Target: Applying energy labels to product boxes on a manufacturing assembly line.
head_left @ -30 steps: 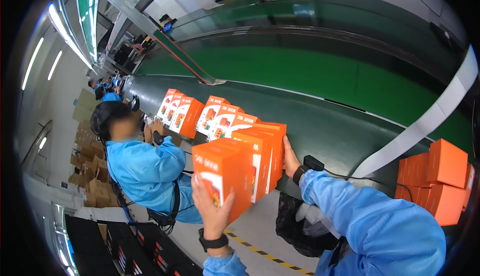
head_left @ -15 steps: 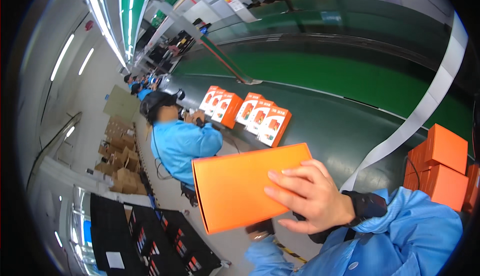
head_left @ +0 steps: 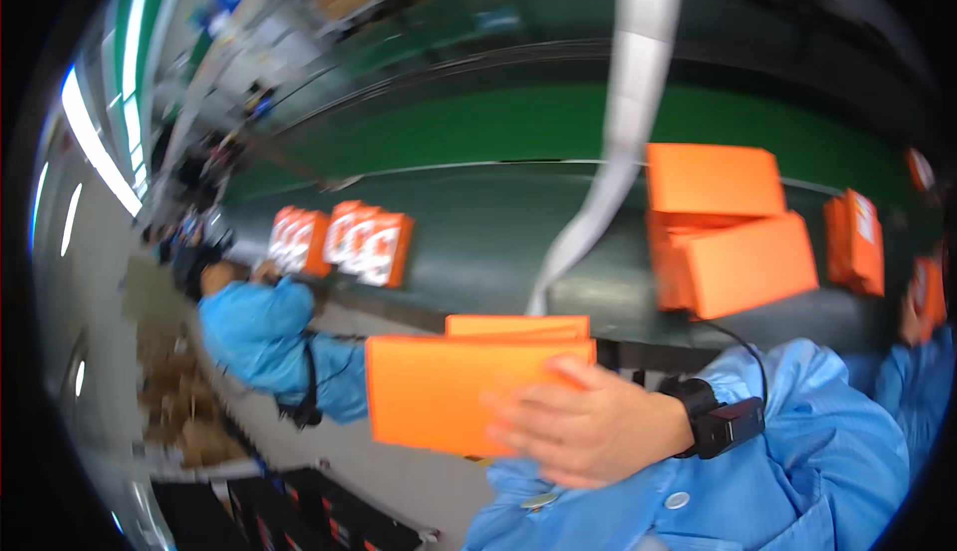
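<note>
My right hand (head_left: 583, 426) lies across the front of a flat orange box (head_left: 439, 391), fingers spread toward the left, gripping it in front of my chest. A second orange box (head_left: 518, 326) shows just behind its top edge. A black band (head_left: 723, 421) sits on that wrist, with my blue sleeve (head_left: 797, 451) running off to the lower right. My left hand is out of sight. The picture is blurred by motion.
A dark green conveyor belt (head_left: 478, 222) runs across the middle. It carries a pile of orange boxes (head_left: 728, 242) at right and a row of printed orange boxes (head_left: 344, 242) at left. A co-worker in a blue coat (head_left: 259, 337) stands beside it. A white strip (head_left: 623, 122) hangs diagonally. Another person's hand (head_left: 912, 317) shows at the right edge.
The view has swung right and the scene is blurred. The stack I held between both hands is now pressed flat under my right hand, and my left hand has left the picture.
</note>
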Demonstrator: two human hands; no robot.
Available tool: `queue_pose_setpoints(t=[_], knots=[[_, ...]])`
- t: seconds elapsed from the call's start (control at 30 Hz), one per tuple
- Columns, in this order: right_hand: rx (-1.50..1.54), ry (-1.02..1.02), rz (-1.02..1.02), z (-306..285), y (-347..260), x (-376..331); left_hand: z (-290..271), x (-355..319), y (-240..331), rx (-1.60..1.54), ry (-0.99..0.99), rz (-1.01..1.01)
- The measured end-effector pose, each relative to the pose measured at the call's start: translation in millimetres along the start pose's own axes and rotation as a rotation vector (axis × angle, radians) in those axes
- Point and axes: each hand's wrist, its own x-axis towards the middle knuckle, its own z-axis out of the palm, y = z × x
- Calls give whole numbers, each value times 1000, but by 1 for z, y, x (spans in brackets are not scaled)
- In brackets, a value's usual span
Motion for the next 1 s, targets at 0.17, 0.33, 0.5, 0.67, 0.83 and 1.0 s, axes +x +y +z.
queue_pose_setpoints(t=[0.17,0.33,0.5,0.67,0.83,1.0], knots=[[-41,-1,-123,-22,-23,-50,14,-39,-29,85,-100,-190],[47,-52,-171,-6,-23,-69,29,-71,-60,170,-220,-375],[45,-161,-244,11,-43,-78,22,-94,-81,235,-311,-515],[-136,140,-292,31,-61,-100,8,-112,-93,306,-363,-628],[-42,61,-157,19,-73,-115,5,-112,-107,396,-478,-752],[-48,41,-114,-1,-83,-129,33,-105,-130,500,-701,-855]])
